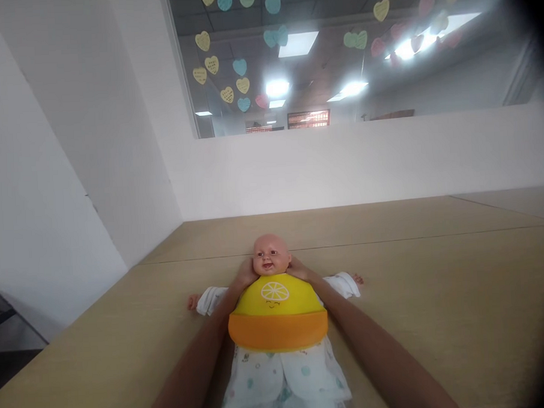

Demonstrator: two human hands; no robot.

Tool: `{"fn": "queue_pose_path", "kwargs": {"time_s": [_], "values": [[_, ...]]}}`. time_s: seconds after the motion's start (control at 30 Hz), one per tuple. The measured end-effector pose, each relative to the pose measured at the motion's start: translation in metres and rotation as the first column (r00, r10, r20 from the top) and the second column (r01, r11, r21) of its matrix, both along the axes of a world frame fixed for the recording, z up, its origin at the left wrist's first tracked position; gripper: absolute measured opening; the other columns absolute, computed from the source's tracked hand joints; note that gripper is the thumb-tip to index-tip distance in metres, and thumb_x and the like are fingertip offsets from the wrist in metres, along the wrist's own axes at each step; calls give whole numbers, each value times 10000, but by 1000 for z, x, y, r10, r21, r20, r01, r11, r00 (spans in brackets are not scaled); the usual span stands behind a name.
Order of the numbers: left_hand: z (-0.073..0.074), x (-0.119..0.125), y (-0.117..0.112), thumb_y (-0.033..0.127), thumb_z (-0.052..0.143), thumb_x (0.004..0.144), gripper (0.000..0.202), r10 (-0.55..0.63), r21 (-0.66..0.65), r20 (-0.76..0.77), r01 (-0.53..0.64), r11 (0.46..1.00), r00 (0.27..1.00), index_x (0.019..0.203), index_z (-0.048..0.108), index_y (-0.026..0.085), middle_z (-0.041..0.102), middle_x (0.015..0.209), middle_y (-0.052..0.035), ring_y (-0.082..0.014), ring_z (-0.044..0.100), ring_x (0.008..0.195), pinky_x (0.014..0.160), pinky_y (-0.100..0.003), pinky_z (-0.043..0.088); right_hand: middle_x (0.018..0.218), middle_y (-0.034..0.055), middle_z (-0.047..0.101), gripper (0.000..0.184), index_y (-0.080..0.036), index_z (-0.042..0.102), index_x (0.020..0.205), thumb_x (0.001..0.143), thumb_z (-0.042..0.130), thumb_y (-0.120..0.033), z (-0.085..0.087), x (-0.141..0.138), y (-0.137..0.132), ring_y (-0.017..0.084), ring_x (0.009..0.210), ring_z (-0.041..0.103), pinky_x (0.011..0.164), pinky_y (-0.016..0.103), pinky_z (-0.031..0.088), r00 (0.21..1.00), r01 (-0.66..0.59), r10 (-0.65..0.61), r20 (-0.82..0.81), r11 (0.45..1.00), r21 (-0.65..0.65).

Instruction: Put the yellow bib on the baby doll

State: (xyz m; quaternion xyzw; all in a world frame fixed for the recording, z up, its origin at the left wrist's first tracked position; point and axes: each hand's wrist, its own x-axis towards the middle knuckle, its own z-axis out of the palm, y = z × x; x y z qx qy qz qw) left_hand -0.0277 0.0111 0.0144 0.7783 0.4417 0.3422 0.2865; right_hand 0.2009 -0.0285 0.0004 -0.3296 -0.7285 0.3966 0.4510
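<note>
A baby doll [271,259] in white patterned clothes lies on its back on the wooden table [438,293], arms spread. A yellow bib with an orange pocket [277,315] and a lemon print rests on its chest. My left hand [244,274] reaches to the left side of the doll's neck, and my right hand [298,269] to the right side. Both hands have their fingers tucked behind the neck, at the bib's upper ends. The fingertips are hidden behind the doll's head.
White walls meet at the table's far left corner. A window above the far wall carries several paper heart stickers [230,67]. The table's left edge [57,346] drops off to a dark floor.
</note>
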Motion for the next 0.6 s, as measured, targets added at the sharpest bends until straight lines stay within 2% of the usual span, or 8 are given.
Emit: {"fn": "queue_pose_path", "kwargs": {"time_s": [0.13,0.37,0.47,0.6], "values": [[2,-1,-4,394,851,684,286,49,28,-56,-48,998,997,744,799,119,835,1029,-182,-370,752,953,838,-426,630,1394,155,748,627,-179,808,1240,757,792,-579,-5,0,5,412,1325,688,1145,584,555,999,35,-35,20,999,-21],[4,-4,-1,333,807,680,235,10,-41,-61,-13,999,998,792,817,128,851,1043,-155,-369,752,1047,895,-410,629,1409,142,742,613,-191,810,1209,745,796,-591,-5,3,5,393,1317,688,1155,565,551,999,48,-48,-3,998,-38],[2,-4,1,337,823,654,228,14,-93,-17,-15,996,1000,762,812,136,854,1014,-148,-382,741,1094,897,-410,630,1342,138,776,554,-185,825,1120,741,783,-588,-6,-1,7,385,1270,705,1144,570,554,992,112,-119,-51,987,-117],[1,-4,0,307,842,641,275,35,-164,84,-20,986,996,836,836,112,842,1108,-189,-410,737,1124,897,-447,628,1255,157,803,418,-173,811,1026,791,728,-509,-10,-8,13,365,1216,720,1105,541,567,956,222,-253,-147,955,-199]]}}
